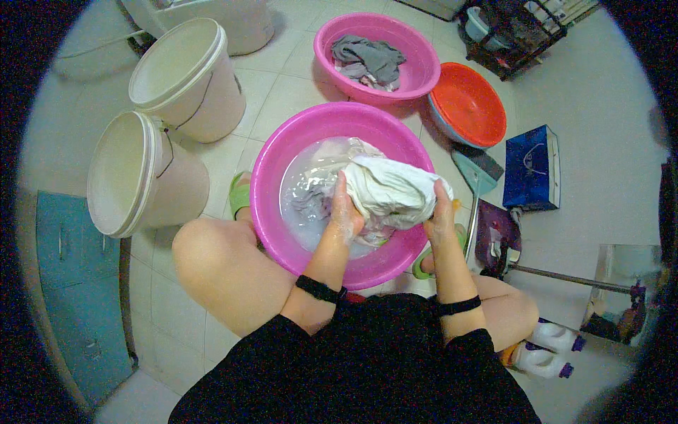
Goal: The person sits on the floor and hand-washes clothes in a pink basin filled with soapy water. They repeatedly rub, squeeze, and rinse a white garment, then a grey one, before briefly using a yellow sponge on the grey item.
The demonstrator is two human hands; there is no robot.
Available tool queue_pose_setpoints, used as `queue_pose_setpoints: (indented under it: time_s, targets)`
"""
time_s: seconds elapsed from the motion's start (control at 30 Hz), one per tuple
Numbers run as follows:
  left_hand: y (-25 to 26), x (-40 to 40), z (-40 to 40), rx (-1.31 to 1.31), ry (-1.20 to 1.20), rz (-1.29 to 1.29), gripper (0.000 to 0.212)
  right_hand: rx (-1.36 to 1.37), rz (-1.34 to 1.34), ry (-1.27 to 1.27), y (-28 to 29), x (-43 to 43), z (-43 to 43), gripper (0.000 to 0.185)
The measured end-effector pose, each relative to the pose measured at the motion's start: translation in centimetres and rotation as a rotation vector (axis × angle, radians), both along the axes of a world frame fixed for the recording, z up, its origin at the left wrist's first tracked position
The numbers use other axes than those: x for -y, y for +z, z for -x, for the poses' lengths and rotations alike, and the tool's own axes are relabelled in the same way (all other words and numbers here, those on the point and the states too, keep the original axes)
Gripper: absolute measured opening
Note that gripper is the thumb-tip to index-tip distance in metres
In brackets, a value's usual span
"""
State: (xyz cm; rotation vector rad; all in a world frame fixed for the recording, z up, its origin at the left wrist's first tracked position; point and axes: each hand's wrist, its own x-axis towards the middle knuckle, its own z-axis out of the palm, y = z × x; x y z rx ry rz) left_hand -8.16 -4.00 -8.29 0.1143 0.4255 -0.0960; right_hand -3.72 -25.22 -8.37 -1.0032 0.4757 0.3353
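Observation:
Wet white cloth (394,185) is bunched between my two hands, above the right part of a pink plastic basin (270,138). My left hand (345,206) grips its left end, thumb up, with suds on the wrist. At the other end, my right hand (441,214) holds the cloth near the basin's right rim. Cloudy, sudsy water (296,228) fills the bottom of the basin. In it lie a grey cloth (312,201) and a pale cloth (339,148). The undersides of both hands are hidden.
Beyond stands a second pink basin (418,85) with grey clothes (376,55). An orange basin (469,106), a dustpan (479,172) and a blue paper bag (531,169) are to the right. Two white buckets (175,180) (212,100) stand left. Detergent bottles (543,363) lie at lower right.

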Motion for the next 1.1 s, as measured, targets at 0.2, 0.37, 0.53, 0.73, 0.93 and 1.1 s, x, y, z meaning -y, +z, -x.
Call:
queue_pose_setpoints:
  time_s: [0.2, 0.37, 0.53, 0.73, 0.93, 1.1]
  targets:
    - [2.5, -1.0, 0.8, 0.107, 0.012, 0.040, 0.074, -0.099, 1.128, 1.012, 4.1, 1.6, 2.2, 0.077]
    - [3.5, -0.4, 1.9, 0.261, -0.230, 0.106, 0.088, 0.816, 1.275, 0.442, 0.4, -0.1, 1.5, 0.074]
    - [4.1, -1.0, 1.4, 0.231, -0.152, 0.133, 0.077, 0.467, 0.899, 0.749, -1.8, -0.4, -1.7, 0.050]
    - [0.7, 0.3, 0.1, -0.045, -0.180, 0.025, 0.053, 0.314, 0.265, 0.184, 6.5, -6.6, 2.4, 0.049]
    - [-2.8, 3.4, 2.4, -0.240, -0.226, 0.047, 0.045, 0.582, 1.217, 0.741, 8.2, -12.7, 6.1, 0.034]
    - [-5.4, 5.6, 1.5, -0.161, -0.250, -0.039, 0.042, 0.392, 1.463, 0.359, 6.3, -11.2, 3.8, 0.020]
